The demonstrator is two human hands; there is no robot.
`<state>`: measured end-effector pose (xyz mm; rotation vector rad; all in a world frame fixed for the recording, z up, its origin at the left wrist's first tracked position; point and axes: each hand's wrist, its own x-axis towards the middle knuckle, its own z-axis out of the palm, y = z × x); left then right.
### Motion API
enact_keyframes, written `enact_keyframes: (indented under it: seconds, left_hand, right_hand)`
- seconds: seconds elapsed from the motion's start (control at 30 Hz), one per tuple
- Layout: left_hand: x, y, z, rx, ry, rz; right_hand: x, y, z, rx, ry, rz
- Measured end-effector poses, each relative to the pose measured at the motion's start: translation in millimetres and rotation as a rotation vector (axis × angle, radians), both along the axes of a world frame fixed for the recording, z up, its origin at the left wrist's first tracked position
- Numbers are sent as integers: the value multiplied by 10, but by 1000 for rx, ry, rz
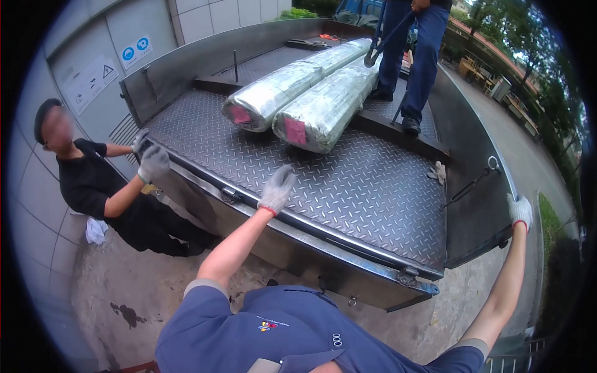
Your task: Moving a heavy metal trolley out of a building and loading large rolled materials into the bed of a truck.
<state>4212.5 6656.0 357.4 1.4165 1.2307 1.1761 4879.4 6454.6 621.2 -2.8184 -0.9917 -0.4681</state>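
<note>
Soft daylight fills an outdoor yard, where a pale grey tiled wall (31,186) adjoins tall grey panelled doors (140,28) bearing white safety signs (92,84) above a slatted grey vent (123,130). A dark, irregular stain (129,315) marks the weathered grey concrete ground (155,280). At right, a pale paved road (532,161) runs beside a green grass strip (550,217), tan wooden furniture (476,71) and leafy green trees (528,37).
</note>
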Motion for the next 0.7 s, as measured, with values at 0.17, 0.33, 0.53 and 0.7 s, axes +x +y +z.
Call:
enact_keyframes:
  seconds: [0.17,0.33,0.53,0.7]
  left_hand:
    - [398,838,358,521,470,76]
    - [851,1815,831,753,629,50]
    - [1083,2646,957,802,787,123]
    - [1102,2728,809,764,789,163]
  right_hand:
    - [37,184,35,-45,7,-54]
    - [141,428,-1,-17,-24,-31]
    - [161,645,5,28,20,-40]
    - [212,628,-17,67,58,-1]
